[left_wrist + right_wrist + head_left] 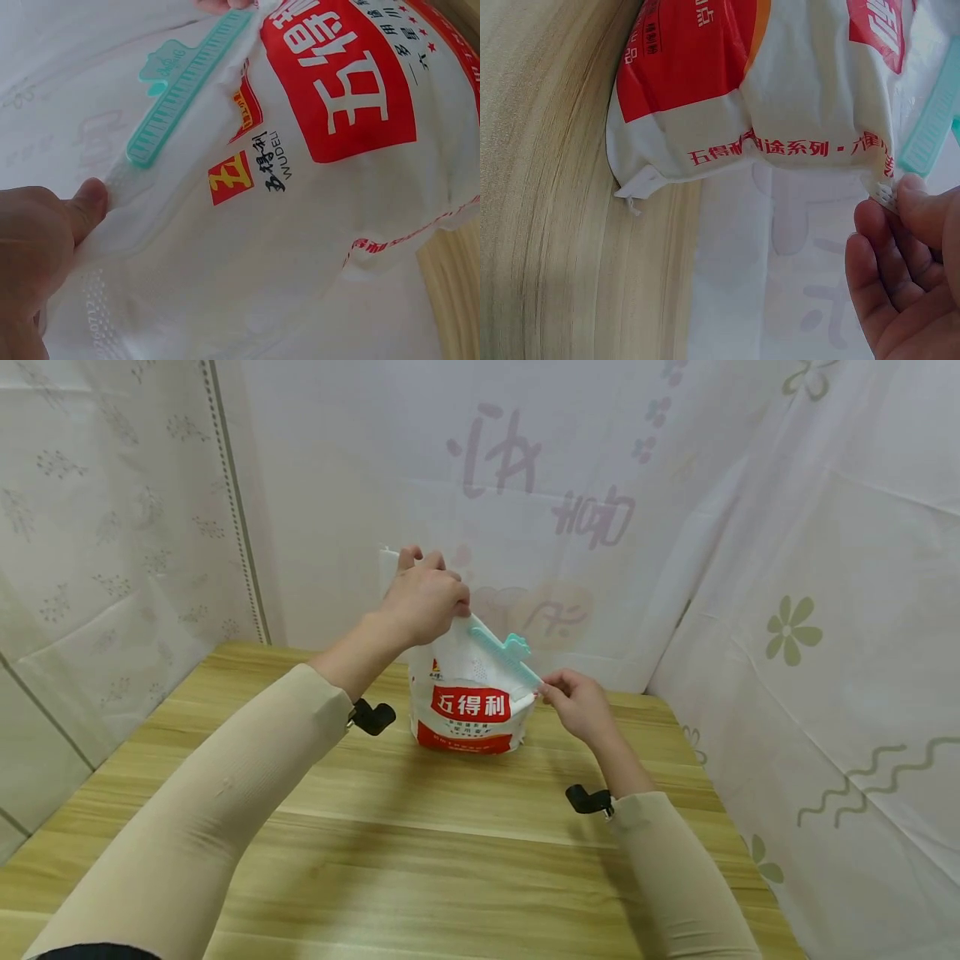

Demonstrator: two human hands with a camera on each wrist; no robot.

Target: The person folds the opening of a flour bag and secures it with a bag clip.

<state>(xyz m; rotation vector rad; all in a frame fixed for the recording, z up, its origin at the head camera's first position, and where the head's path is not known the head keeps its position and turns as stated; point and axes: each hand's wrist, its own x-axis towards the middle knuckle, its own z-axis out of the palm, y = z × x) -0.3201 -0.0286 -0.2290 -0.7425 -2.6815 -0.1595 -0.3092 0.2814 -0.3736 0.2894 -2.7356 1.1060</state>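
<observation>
A white and red flour bag (468,706) stands on the table, its upper part slanting down to the right. Along that slanted edge lies a teal bag clip (187,86) with a scalloped tab. My left hand (426,597) grips the raised top of the bag, up and left of the clip; in the left wrist view its thumb (91,202) presses on the white plastic just past the clip's end. With thumb and forefinger my right hand (915,262) pinches the bag's corner (885,193), right beside the clip's lower end.
The wood-grain table (375,877) extends toward me. White patterned curtains (337,485) hang behind the bag and along both sides. A black wrist-mounted piece (373,717) juts from the left sleeve, and another (587,799) from the right sleeve.
</observation>
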